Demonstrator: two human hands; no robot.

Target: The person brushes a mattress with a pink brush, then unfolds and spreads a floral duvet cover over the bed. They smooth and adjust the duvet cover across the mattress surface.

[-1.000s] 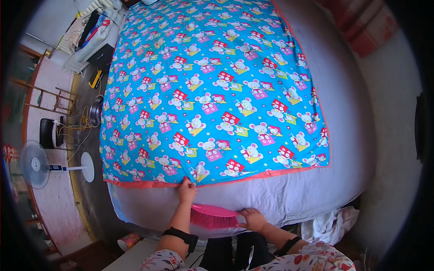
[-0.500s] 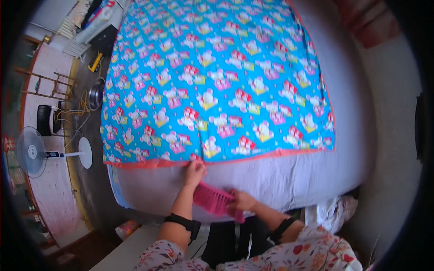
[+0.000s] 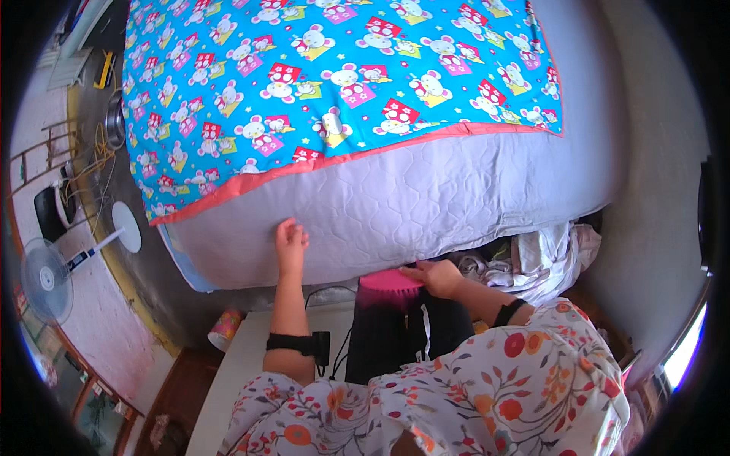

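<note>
A pink bed brush (image 3: 388, 280) is in my right hand (image 3: 442, 278), which is closed round its handle beside the near edge of the mattress. Its bristles point down toward my dark trousers. My left hand (image 3: 290, 247) hovers over or rests on the pale quilted mattress (image 3: 365, 201); its fingers are loosely curled and hold nothing. Beyond both hands lies a blue sheet (image 3: 331, 125) printed with cartoon mice. Its coral border (image 3: 319, 163) runs slantwise across the mattress, nearer to me at the left.
White bunched cloth (image 3: 540, 262) lies below the mattress at the right. A standing fan (image 3: 47, 281) and a metal bowl (image 3: 115, 120) are on the left side. A white surface (image 3: 251, 372) and a colourful round container (image 3: 224, 328) are at the lower left.
My left hand has let go of the sheet's border and moved left. My right hand has drawn the brush toward me, off the mattress edge. The view has shifted.
</note>
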